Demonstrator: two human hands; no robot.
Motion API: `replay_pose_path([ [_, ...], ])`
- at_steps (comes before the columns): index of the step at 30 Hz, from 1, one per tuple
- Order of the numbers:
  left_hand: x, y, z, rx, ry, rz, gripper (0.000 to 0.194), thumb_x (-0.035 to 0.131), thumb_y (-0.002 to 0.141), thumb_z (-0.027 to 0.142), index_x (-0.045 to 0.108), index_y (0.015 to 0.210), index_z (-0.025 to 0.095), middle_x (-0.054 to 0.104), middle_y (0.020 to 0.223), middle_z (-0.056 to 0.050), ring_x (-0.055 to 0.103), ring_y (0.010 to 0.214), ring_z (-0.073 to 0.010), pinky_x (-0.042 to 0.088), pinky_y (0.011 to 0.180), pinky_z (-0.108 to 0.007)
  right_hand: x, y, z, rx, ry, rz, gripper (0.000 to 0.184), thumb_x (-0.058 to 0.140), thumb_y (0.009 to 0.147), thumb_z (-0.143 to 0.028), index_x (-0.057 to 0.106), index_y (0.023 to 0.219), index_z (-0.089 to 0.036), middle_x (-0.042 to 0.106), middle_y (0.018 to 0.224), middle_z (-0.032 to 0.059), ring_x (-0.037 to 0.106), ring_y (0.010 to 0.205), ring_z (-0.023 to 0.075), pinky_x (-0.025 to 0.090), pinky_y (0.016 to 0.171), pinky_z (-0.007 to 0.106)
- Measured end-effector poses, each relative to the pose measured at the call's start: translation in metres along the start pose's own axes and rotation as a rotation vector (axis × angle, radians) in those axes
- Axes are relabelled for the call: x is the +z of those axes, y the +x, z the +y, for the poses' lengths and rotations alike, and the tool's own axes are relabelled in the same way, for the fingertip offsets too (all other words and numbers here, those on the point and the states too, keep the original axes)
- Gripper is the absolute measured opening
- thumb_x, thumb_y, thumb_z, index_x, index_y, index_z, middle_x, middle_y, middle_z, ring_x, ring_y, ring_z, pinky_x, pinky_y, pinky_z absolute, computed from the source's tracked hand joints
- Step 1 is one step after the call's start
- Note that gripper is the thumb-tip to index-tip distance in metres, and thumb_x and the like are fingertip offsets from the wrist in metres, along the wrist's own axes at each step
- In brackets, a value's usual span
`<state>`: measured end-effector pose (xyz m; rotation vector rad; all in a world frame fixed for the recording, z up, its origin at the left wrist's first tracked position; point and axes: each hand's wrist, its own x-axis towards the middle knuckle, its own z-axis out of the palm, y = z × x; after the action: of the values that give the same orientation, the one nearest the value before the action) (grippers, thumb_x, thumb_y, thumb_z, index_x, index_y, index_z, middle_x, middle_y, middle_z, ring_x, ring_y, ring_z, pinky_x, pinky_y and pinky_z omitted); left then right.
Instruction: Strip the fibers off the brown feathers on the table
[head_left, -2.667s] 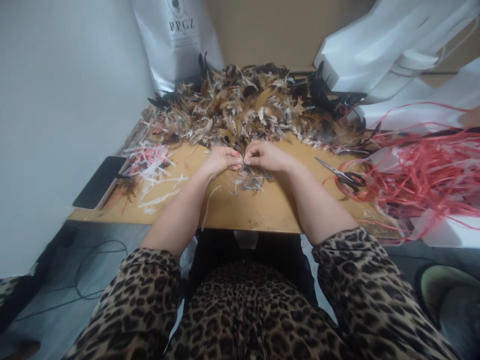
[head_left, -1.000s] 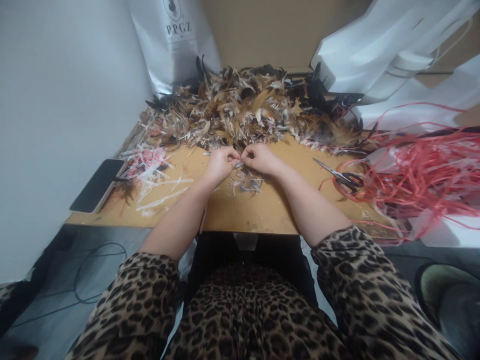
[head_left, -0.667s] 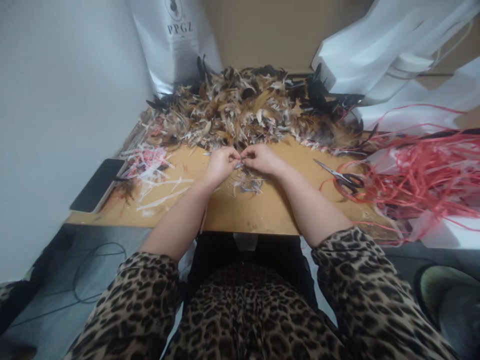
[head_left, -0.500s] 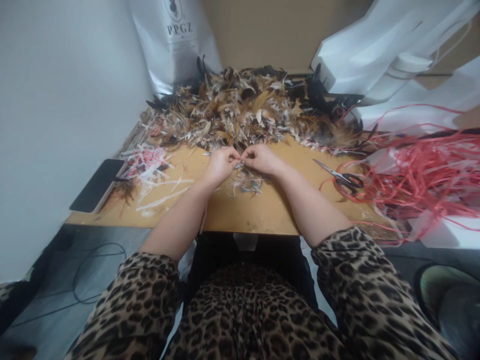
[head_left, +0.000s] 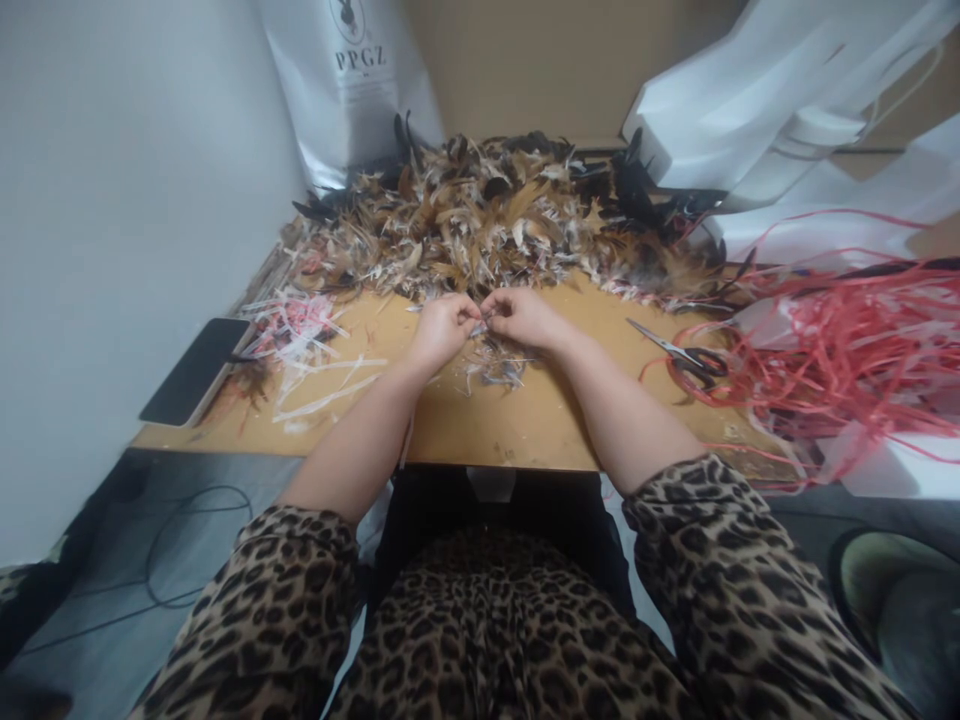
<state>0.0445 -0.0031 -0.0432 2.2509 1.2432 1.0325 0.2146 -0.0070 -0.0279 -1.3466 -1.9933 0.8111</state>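
Observation:
Over the middle of the table, my left hand (head_left: 444, 328) and my right hand (head_left: 523, 318) meet almost fingertip to fingertip. Both are closed in a pinch. Pale grey, feather-like wisps show at the left fingertips, with a speck of red beside them. What the right fingers hold is too small to make out. Just below the fingertips lies a small heap of grey and white feather bits (head_left: 496, 368). A big pile of brown, white and black feathers (head_left: 480, 215) rises right behind my hands.
Scissors (head_left: 686, 355) with dark handles lie to the right, beside a tangle of red plastic strips (head_left: 847, 345). At the left are a phone (head_left: 196, 372) and a bunch of white and pink strips (head_left: 296, 325). A white printed bag (head_left: 360, 100) stands behind the feathers.
The right fingers have shifted very slightly at the pinch point. My left hand and everything on the table look the same.

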Motion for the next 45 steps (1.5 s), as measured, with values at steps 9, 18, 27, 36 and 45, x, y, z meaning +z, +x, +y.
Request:
replay_pose_path([
  [9,0.001,0.000,-0.002,0.025,-0.001,0.018,0.006,0.061,0.071,0.012,0.065,0.073,0.015,0.063,0.072,-0.003,0.057,0.070,-0.0143,0.044,0.069,-0.028,0.001,-0.002,-0.004,0.040,-0.032,0.020,0.014,0.059,0.069,-0.017,0.069,0.077,-0.012,0.060,0.061,-0.0004,0.048,0.057,0.0093,0.039,0.062,0.024],
  [18,-0.001,0.000,0.000,0.014,0.012,0.000,0.009,0.059,0.070,0.009,0.065,0.072,0.016,0.063,0.072,-0.003,0.057,0.070,-0.0142,0.045,0.071,-0.029,0.000,0.000,0.001,-0.013,-0.001,0.047,0.022,0.056,0.067,-0.015,0.069,0.084,-0.012,0.066,0.073,0.0024,0.054,0.065,0.0116,0.041,0.065,0.024],
  [27,-0.002,0.000,0.002,0.007,0.006,0.000,0.008,0.060,0.070,0.011,0.066,0.072,0.016,0.064,0.073,-0.003,0.057,0.070,-0.0144,0.045,0.071,-0.028,0.001,0.001,0.001,-0.007,-0.051,0.050,0.016,0.058,0.070,-0.018,0.071,0.079,-0.013,0.065,0.069,0.0012,0.053,0.064,0.0115,0.041,0.070,0.025],
  [36,-0.011,0.003,-0.002,0.048,-0.061,-0.051,0.008,0.062,0.069,0.011,0.068,0.068,0.017,0.068,0.076,-0.004,0.060,0.072,-0.0148,0.045,0.073,-0.029,-0.001,0.001,0.003,-0.031,-0.168,0.118,0.012,0.058,0.067,-0.013,0.068,0.071,-0.014,0.067,0.076,0.0043,0.056,0.071,0.0143,0.042,0.072,0.026],
  [45,-0.018,0.002,0.000,-0.032,-0.165,-0.123,0.002,0.068,0.066,0.015,0.068,0.065,0.016,0.065,0.066,-0.003,0.057,0.063,-0.0125,0.044,0.063,-0.025,-0.001,0.001,0.008,-0.085,-0.302,0.112,0.013,0.054,0.066,-0.011,0.066,0.069,-0.014,0.060,0.078,0.0069,0.054,0.076,0.0168,0.042,0.075,0.028],
])
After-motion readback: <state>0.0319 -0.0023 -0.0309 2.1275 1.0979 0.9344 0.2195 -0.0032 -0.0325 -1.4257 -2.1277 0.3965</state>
